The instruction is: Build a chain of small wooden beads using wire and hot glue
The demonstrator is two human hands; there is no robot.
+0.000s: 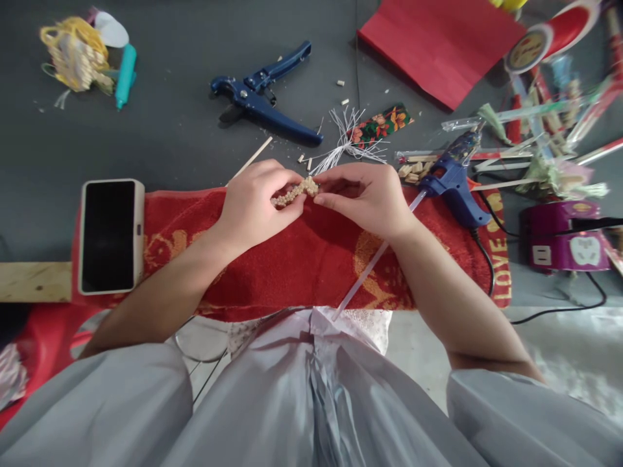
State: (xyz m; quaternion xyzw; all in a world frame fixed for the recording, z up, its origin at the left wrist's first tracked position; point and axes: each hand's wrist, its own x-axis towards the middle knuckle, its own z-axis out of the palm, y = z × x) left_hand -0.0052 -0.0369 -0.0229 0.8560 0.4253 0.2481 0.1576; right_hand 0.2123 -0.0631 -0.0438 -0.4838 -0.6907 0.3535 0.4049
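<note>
A small cream-coloured beaded piece (296,192) is held between both hands above the red towel (302,259). My left hand (260,201) is closed around its left part, with thumb and fingers pinching it. At its right end my right hand (366,194) pinches with thumb and forefinger; the other fingers are curled and partly hidden. Just behind the hands lie a bunch of thin white strands (343,146) and a floral fabric strip (382,126). The blue cutter (267,97) rests open farther back on the grey table (170,78).
At the left lies a phone-like device (108,237). A blue glue gun (455,178) with a long glue stick and cable is beside my right wrist. Red paper (438,48), a ribbon spool (552,35), a purple box (564,237) and mixed sticks crowd the right. Yellow threads (75,52) lie back left.
</note>
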